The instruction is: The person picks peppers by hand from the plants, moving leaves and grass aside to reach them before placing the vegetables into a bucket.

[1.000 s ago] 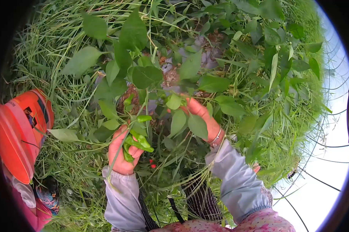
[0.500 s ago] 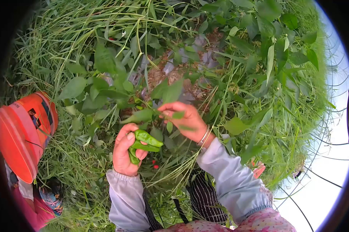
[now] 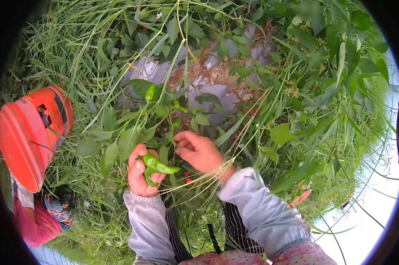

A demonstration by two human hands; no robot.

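Note:
My left hand [image 3: 139,173] is wrapped around several green peppers [image 3: 157,165], with their tips sticking out to the right. Close to its right is my right hand [image 3: 200,152], fingers curled in against the pepper plant's leaves; whatever lies between the fingertips is hidden. Above the hands, a green pepper [image 3: 151,93] hangs on the plant, and a smaller green pepper [image 3: 177,123] shows just over my right fingertips. Small red peppers [image 3: 188,177] lie low among the stems, below and between the hands.
An orange-red bucket [image 3: 34,132] stands tilted in the grass at left. Below it, part of another person in pink clothing [image 3: 36,225] shows. Tall grass and pepper foliage [image 3: 314,110] crowd the right. Grey plastic sheeting [image 3: 215,95] covers ground ahead.
My right hand has come down and left, its fingers now more curled. Leaves that stood over the hands have swung aside, showing hanging green peppers. The left hand keeps its peppers.

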